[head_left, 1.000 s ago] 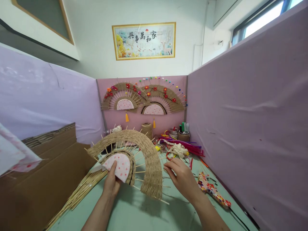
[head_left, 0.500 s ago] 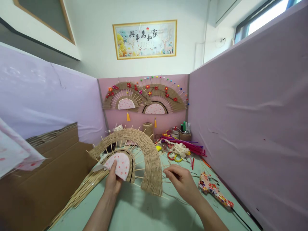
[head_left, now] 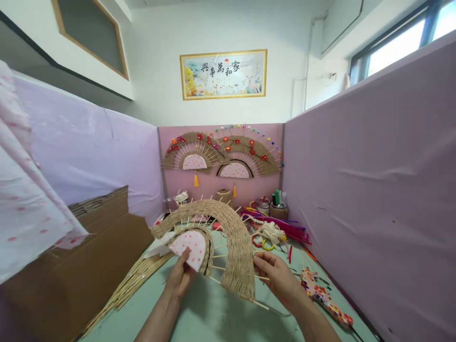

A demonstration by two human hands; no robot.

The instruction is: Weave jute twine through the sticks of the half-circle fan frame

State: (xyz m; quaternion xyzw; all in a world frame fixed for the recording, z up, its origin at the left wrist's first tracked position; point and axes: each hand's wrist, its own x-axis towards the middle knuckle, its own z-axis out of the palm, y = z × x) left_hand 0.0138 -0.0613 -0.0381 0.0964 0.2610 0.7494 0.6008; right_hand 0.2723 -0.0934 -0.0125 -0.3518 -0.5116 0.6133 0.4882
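Note:
A half-round woven straw fan [head_left: 228, 228] with wooden ribs is held up over the green table [head_left: 213, 318]. Its centre is a pink spotted half disc [head_left: 190, 244]. My left hand [head_left: 180, 280] grips the fan at that disc, thumb pressed on the pink fabric. My right hand [head_left: 276, 278] is closed on the fan's right lower edge, pinching one of the thin ribs that stick out there.
A bundle of straw sticks [head_left: 131, 289] lies left of the fan, beside brown cardboard [head_left: 81, 270]. A patterned glue gun [head_left: 322, 297] lies at the right. Pipe cleaners [head_left: 285, 225], cord, a twine spool [head_left: 223, 195] and cups stand at the back. Two finished fans [head_left: 221, 154] hang on the pink partition.
The view has swung right and tilted up. My right hand moved from the table side onto the fan's right edge and now pinches a rib. My left hand keeps its grip.

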